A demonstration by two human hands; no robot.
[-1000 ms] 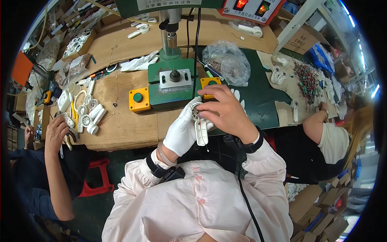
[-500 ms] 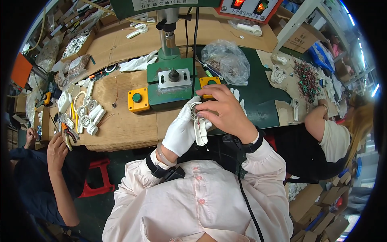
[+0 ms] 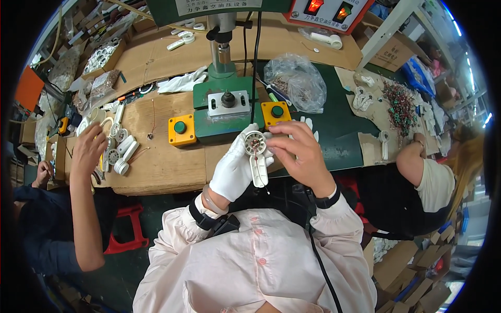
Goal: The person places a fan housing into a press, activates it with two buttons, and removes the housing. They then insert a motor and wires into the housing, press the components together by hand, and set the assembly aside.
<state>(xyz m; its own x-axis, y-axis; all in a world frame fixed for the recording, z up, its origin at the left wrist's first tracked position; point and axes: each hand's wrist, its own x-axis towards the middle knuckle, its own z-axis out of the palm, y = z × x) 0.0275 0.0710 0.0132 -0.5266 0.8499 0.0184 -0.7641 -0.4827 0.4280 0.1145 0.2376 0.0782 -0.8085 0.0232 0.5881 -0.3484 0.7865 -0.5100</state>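
In my left hand (image 3: 229, 168), which wears a white glove, I grip a white plastic fan housing (image 3: 259, 173), its round head up and its hollow handle toward me. Inside the round head sits a small motor (image 3: 255, 143) with coppery windings, and a thin red wire runs from it down the handle. My bare right hand (image 3: 300, 153) is just right of the round head, fingers apart and nothing visible in them. Whether its fingertips touch the rim I cannot tell. Beyond both hands stands a green press base (image 3: 209, 130) with a metal fixture (image 3: 228, 103) on top.
Yellow boxes with green buttons (image 3: 181, 130) (image 3: 275, 114) flank the press. White plastic parts (image 3: 125, 148) lie at left, where a co-worker's hand (image 3: 87, 151) reaches in. A clear bag (image 3: 296, 82) lies behind my right hand; a pile of wired parts (image 3: 399, 107) is farther right.
My right fingers have come off the round head and moved to its right, uncovering the motor. The co-worker's hand at left has risen over the white parts.
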